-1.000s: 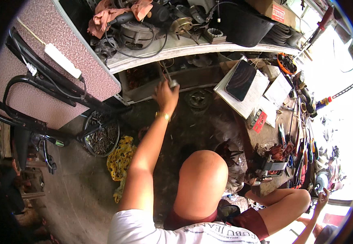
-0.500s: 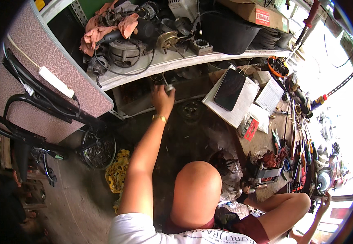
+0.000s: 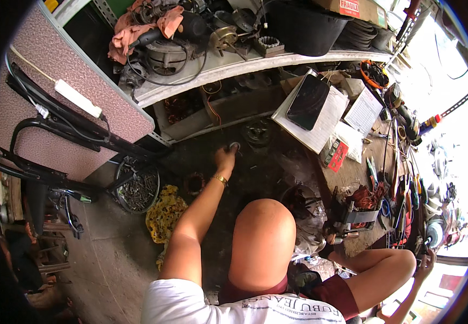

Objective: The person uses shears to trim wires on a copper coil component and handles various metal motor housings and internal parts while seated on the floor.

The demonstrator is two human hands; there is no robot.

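Observation:
My left hand (image 3: 225, 159) is stretched out low over the dark floor, its fingers closed round a small round metal piece (image 3: 235, 146). Just beyond it lies a dark round part (image 3: 256, 133), apart from the hand. A ring wound with copper-coloured wire (image 3: 194, 183) rests on the floor beside my left wrist. Far to the right, my right hand (image 3: 426, 263) is raised beside my bent knee. Its fingers curl at something dark that I cannot make out, below a grey disc-shaped part (image 3: 435, 232).
Motor parts and a black bucket (image 3: 307, 29) crowd the shelf (image 3: 212, 73). A phone (image 3: 308, 101) lies on papers upon the workbench, near pliers and a copper-wound coil (image 3: 366, 200). A yellow cloth (image 3: 165, 213) and a round basket of metal bits (image 3: 137, 186) sit at left.
My left hand has drawn back from the lower shelf toward me, carrying the small metal piece. The view has shifted slightly. My right hand stays near the same place.

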